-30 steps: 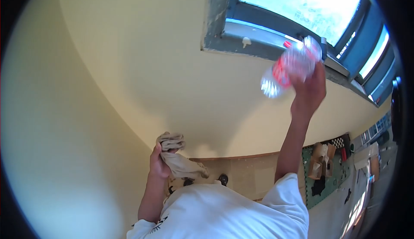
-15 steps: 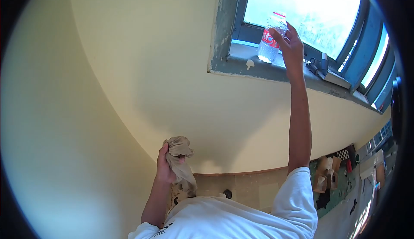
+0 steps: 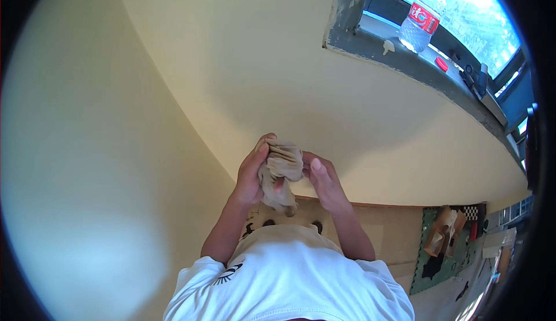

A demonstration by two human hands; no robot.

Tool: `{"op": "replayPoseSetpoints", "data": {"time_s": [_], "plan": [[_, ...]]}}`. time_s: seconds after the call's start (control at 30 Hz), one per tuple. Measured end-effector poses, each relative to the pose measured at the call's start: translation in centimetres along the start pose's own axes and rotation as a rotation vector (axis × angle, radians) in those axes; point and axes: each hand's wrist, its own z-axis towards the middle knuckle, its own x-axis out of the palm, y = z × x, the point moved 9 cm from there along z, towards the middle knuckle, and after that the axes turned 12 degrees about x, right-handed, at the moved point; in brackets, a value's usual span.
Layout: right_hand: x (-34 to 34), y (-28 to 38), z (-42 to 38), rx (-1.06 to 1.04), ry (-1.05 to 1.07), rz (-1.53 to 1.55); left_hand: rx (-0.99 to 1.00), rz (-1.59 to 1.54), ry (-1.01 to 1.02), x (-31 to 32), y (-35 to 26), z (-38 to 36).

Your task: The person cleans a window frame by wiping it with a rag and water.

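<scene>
At centre frame our left hand (image 3: 250,176) and right hand (image 3: 324,182) both close around the crumpled cloth (image 3: 280,173); upper right, the bottle (image 3: 423,18) we were gripping now stands on the sill (image 3: 370,46), beside a red cap (image 3: 442,64)

Crumpled beige cloth (image 3: 280,174), bunched into a wad, held up in front of the yellow wall (image 3: 191,77), well below the window sill (image 3: 370,40). Pinched between left hand (image 3: 253,174) and right hand (image 3: 324,180), loose end hanging down below the wad.
</scene>
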Motion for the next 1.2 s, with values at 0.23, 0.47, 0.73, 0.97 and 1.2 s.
{"op": "replayPoseSetpoints", "data": {"time_s": [0.23, 0.47, 0.73, 0.97, 1.2], "plan": [[-3.9, 2.2, -0.9, 0.044, -0.248, 0.592, 0.105, 0.791, 0.212, -0.3, -0.4, 0.1], [-6.5, 9.2, -0.7, -0.267, -0.368, 0.292, -0.358, 0.883, 0.319, -4.0, 6.3, -2.0], [5.1, 3.5, -3.8, -0.767, -0.292, -1.265, -0.106, 0.019, -0.139, -1.9, 3.7, -0.8], [1.2, 2.5, -2.5, -0.530, -0.375, -0.905, -0.129, 0.010, -0.141, -1.7, 5.4, -1.4], [-4.5, 4.2, 0.6, -0.342, -0.400, 0.251, -0.356, -0.039, -0.253, -3.3, 9.3, -3.1]]}}
